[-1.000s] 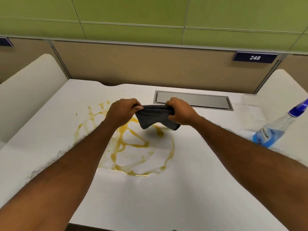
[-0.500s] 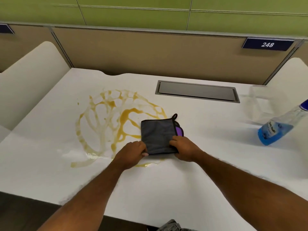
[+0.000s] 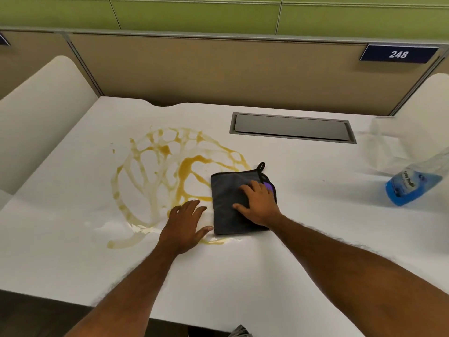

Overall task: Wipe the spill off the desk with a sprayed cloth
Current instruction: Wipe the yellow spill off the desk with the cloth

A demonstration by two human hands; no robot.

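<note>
On the bench: a white bench (image 3: 303, 190) fills the view, walled by tan partitions, green wall above.
Spill: the spill (image 3: 170, 171) spreads left of centre, a yellow-brown web of streaks and loops, with a thick blob in the middle and a pale puddle trailing off at its near-left edge.
Cloth: the cloth (image 3: 228, 203) lies flat on the bench, folded into a dark grey square, sitting right on the spill's near-right edge; a black loop sticks out at its far right corner and a purple patch shows beside it.
Right hand: the right hand (image 3: 258, 205) is palm down on the cloth, fingers spread wide, pressing its right half; nothing gripped, just flat contact.
Left hand: the left hand (image 3: 185, 222) is open too, fingers apart, palm down on the bench just left of the cloth, thumb tip at the cloth's near-left edge; it overlies the spill's near rim, and whether it touches the liquid cannot be told.
Bottle: the bottle (image 3: 410, 188) stands well off to the right, clear with blue liquid in its base, leaning in the wide-angle view, top cut off by the frame.
Hatch: a grey hatch (image 3: 291, 127) is set into the bench at the back.
Tag: a dark blue tag (image 3: 398, 54) on the partition reads 248.
Container: a faint clear container (image 3: 388, 144) sits behind the bottle, hard to make out.
</note>
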